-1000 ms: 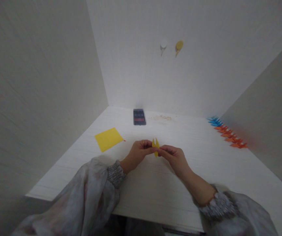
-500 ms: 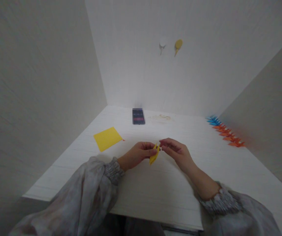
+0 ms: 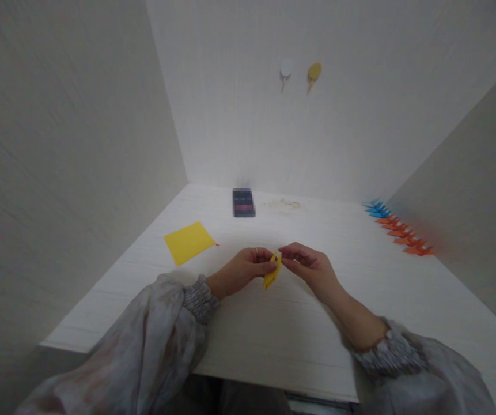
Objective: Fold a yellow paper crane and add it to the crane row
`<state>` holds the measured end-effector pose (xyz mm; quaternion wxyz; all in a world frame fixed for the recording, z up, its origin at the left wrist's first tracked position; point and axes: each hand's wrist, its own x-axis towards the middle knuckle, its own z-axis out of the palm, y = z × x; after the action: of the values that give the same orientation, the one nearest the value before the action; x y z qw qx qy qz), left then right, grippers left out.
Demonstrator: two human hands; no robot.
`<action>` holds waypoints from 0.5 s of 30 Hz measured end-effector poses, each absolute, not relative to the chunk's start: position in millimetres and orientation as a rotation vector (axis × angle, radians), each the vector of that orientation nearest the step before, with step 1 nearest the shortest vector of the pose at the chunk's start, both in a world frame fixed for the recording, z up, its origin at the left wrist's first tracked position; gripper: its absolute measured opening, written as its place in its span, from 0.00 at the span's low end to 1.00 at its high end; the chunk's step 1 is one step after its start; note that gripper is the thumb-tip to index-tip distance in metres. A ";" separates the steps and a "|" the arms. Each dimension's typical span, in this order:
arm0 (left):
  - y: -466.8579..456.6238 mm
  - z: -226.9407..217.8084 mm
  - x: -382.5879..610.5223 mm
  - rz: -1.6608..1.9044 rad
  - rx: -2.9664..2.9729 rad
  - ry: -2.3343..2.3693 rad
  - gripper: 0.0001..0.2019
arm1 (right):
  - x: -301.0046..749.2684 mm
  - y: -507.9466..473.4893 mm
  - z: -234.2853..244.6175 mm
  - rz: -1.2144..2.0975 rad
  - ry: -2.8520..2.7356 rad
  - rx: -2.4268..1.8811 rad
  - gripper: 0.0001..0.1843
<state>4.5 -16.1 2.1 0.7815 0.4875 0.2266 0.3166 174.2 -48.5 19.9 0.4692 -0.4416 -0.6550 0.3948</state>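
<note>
A small folded yellow paper piece [image 3: 272, 273] is held just above the white table [image 3: 273, 334] between both my hands. My left hand [image 3: 245, 269] pinches its left side with closed fingers; a ring shows on one finger. My right hand [image 3: 310, 267] pinches the upper right tip with thumb and forefinger. The paper tilts down to the left.
A flat yellow paper sheet [image 3: 189, 242] lies at the left of the table. A dark blurred object [image 3: 243, 202] stands near the back wall. A row of blue [image 3: 375, 208] and orange folded paper pieces [image 3: 405, 240] lines the right wall. Two small hooks [image 3: 300, 73] hang on the back wall.
The yellow piece has gone from upright with two points up to tilted down-left. My right hand rose slightly and now grips its upper tip.
</note>
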 end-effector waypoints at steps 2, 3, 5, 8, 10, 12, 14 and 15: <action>-15.8 1.8 4.4 0.682 1.065 0.499 0.13 | 174.8 -48.4 19.2 0.996 -1.596 -1.080 0.09; -15.6 1.7 4.4 0.681 1.070 0.501 0.13 | 175.0 -48.3 18.6 1.019 -1.587 -1.072 0.08; -15.4 1.5 4.6 0.679 1.082 0.502 0.13 | 174.9 -47.8 17.4 1.079 -1.557 -1.044 0.08; -15.4 1.3 4.9 0.684 1.093 0.507 0.13 | 173.5 -47.2 15.9 1.186 -1.483 -0.993 0.08; -15.7 1.5 5.1 0.688 1.089 0.502 0.13 | 172.5 -47.1 15.2 1.242 -1.430 -0.970 0.08; -16.1 1.9 5.0 0.684 1.084 0.496 0.12 | 171.8 -47.4 14.6 1.281 -1.389 -0.952 0.09; -16.6 2.5 4.9 0.674 1.084 0.499 0.12 | 171.5 -47.7 14.3 1.315 -1.363 -0.937 0.09; -16.7 2.7 4.8 0.666 1.082 0.503 0.12 | 171.4 -47.8 14.2 1.331 -1.354 -0.930 0.09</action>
<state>4.8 -16.7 2.7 0.7755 0.5000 0.2324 0.3076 171.4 -47.8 14.2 0.4913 -0.3832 -0.5577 0.5484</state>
